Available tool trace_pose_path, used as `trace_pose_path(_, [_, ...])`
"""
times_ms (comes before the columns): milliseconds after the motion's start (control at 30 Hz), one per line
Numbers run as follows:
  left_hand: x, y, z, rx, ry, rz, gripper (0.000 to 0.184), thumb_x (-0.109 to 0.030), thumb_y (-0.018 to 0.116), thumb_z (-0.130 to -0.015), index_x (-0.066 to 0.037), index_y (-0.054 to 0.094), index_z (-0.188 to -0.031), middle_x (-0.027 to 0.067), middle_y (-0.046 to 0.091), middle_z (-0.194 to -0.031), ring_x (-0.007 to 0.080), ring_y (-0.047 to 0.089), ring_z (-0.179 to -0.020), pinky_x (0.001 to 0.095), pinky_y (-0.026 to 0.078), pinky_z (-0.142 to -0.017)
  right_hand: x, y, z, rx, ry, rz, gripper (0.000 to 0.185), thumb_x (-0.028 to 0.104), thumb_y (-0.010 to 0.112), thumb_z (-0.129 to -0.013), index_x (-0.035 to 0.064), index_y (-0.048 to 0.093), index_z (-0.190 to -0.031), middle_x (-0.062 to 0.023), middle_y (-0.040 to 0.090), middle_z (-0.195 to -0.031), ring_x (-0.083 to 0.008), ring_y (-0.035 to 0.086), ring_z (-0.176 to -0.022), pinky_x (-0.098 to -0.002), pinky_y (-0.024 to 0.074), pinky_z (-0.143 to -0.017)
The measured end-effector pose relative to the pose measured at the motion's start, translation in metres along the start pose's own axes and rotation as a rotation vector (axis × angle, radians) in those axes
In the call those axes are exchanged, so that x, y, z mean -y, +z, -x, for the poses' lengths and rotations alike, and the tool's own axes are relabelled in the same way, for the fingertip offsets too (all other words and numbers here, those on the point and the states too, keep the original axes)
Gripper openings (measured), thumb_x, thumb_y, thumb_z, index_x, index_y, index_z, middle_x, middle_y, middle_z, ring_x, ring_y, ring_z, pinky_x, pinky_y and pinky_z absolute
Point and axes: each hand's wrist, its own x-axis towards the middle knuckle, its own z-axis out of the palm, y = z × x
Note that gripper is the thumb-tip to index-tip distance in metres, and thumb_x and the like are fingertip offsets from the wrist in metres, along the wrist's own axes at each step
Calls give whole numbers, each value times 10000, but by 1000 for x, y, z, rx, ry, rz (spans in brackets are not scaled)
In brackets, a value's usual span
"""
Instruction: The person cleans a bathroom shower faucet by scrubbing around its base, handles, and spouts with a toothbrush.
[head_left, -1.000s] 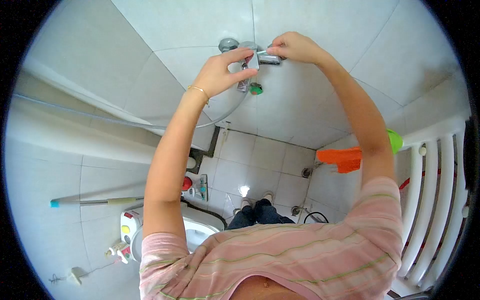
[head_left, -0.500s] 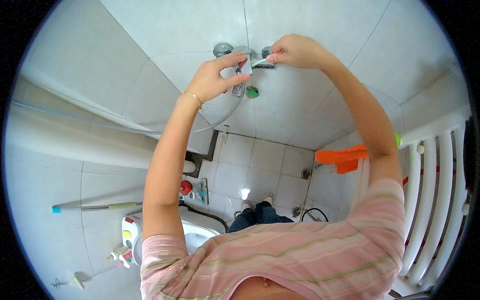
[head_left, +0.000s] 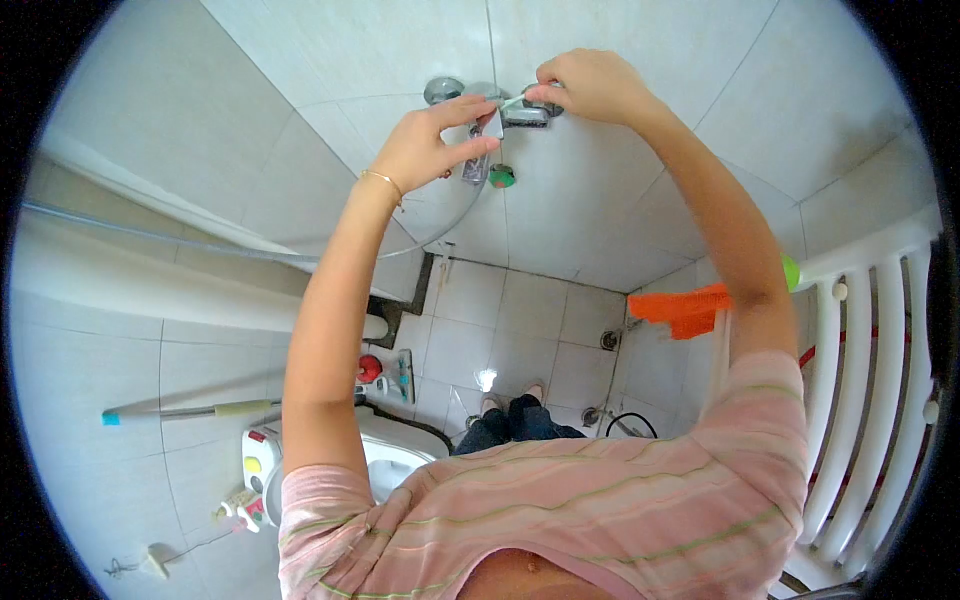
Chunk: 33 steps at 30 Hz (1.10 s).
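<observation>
At the wall-mounted chrome faucet (head_left: 526,117), my left hand (head_left: 428,146) has its thumb and fingers around a small flat whitish piece (head_left: 494,124) at the fixture's middle. My right hand (head_left: 592,88) pinches a thin white stick (head_left: 513,101), whose far end meets the faucet body near my left fingertips. Just below hangs a clear part (head_left: 473,167) with the grey hose (head_left: 453,226) curving down from it. A green round item (head_left: 502,176) sits on the wall under the faucet. My left fingers partly cover the fixture.
A white toilet (head_left: 400,445) stands at lower left, with a red object (head_left: 369,368) and a brush head (head_left: 406,375) near it. A pole (head_left: 215,410) is at the left wall. An orange cloth (head_left: 685,310) and white radiator (head_left: 850,400) are on the right.
My right hand has shifted slightly up, and the angle of the white stick has varied. My left hand stays at the faucet. The whole view has moved a little.
</observation>
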Motion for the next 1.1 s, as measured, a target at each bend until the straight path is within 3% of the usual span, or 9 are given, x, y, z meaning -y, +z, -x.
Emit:
trace_pose_path(33, [-3, -2, 0, 11, -16, -11, 453, -292, 705, -744, -91, 602, -1137, 100, 561, -1206, 216, 516, -1136, 311, 391, -948, 1, 0, -3, -10, 19, 32, 347, 420, 537, -827, 92, 622, -747, -99, 595, -667, -292, 560, -642, -400, 422, -578])
trace_pose_path(67, [-2, -4, -1, 5, -15, -15, 453, -292, 705, -744, -91, 602, -1137, 100, 561, -1206, 216, 516, -1136, 311, 391, -948, 2, -1, 2, -15, 14, 35, 347, 420, 537, -827, 92, 622, -747, -99, 595, -667, -292, 560, -642, -400, 422, -578])
trace_pose_path(133, [2, 0, -1, -10, 14, -43, 461, -375, 677, -745, -145, 605, -1138, 63, 531, -1246, 186, 631, -816, 261, 513, -515, 12, -5, 25, -2, -46, 29, 344, 413, 529, -839, 93, 621, -752, -99, 590, -664, -290, 555, -642, -399, 417, -578])
trace_pose_path(567, [5, 2, 0, -8, 38, -53, 460, -405, 650, -761, -163, 601, -1149, 62, 510, -1270, 184, 630, -689, 260, 504, -509, -3, 23, 28, -51, -4, -208, 327, 393, 555, -843, 80, 641, -802, -79, 566, -626, -215, 491, -549, -343, 379, -530])
trace_pose_path(667, [1, 1, 2, -1, 7, -51, 422, -309, 671, -776, -155, 594, -1161, 116, 537, -1230, 235, 490, -1168, 323, 379, -966, -9, 38, 21, -81, 56, -327, 333, 384, 553, -852, 67, 632, -790, -69, 532, -599, -182, 458, -535, -327, 362, -523])
trace_pose_path(767, [6, 3, 1, 6, 11, -87, 461, -415, 647, -761, -168, 603, -1147, 63, 507, -1273, 188, 635, -707, 261, 506, -514, -4, 38, 33, 37, 76, -458, 328, 367, 563, -855, 54, 617, -775, -34, 482, -579, -128, 413, -542, -303, 340, -516])
trace_pose_path(867, [7, 5, 1, -32, 57, -54, 458, -423, 637, -767, -165, 604, -1144, 67, 513, -1266, 190, 631, -698, 258, 499, -496, -5, 46, 32, -40, 100, -503, 326, 350, 578, -852, 41, 592, -751, -7, 446, -573, -99, 386, -555, -287, 326, -509])
trace_pose_path(967, [0, 4, 3, -11, -37, -16, 424, -306, 668, -779, -142, 591, -1161, 98, 541, -1229, 234, 490, -1168, 320, 386, -959, -11, 57, 22, -113, 114, -468, 334, 346, 584, -850, 34, 571, -731, 2, 426, -571, -88, 376, -559, -279, 319, -504])
trace_pose_path(1100, [6, 2, 1, -33, 80, -115, 426, -306, 670, -777, -139, 592, -1160, 98, 538, -1234, 239, 492, -1165, 320, 392, -954, -4, 55, 25, -34, 50, -532, 359, 367, 577, -850, 31, 568, -724, 5, 412, -568, -88, 365, -556, -277, 311, -501])
